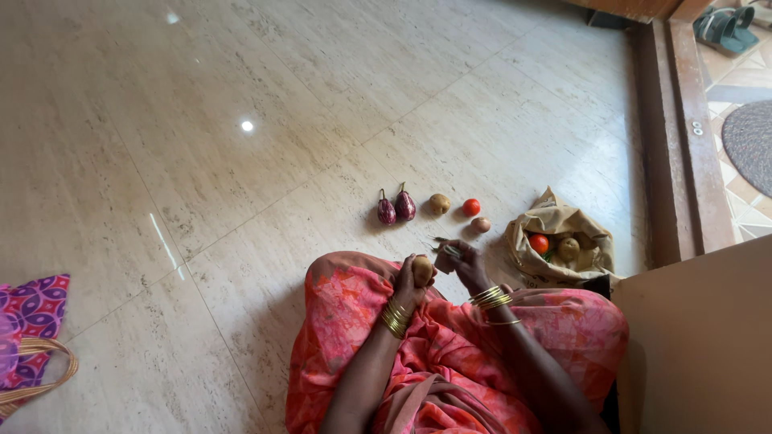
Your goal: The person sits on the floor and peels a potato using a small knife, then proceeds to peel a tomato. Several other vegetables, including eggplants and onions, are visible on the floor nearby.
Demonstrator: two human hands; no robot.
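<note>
1. left hand [408, 281] clenched round a brown potato [422, 269] held above the lap; right hand [462, 261] grips a small peeler-like tool [450, 251], kind unclear
2. no peel visible yet, judged early
3. on the glossy stone floor [241, 177]: two striped aubergines [396, 208], another potato [438, 204], smooth red tomato [471, 207]
4. crumpled paper bag [527, 241] holds more produce

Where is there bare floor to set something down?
Broad bare floor lies beyond the two eggplants and to their left, up to the patterned bag. It is crowded from the eggplants through the tomato to the paper bag.
</note>
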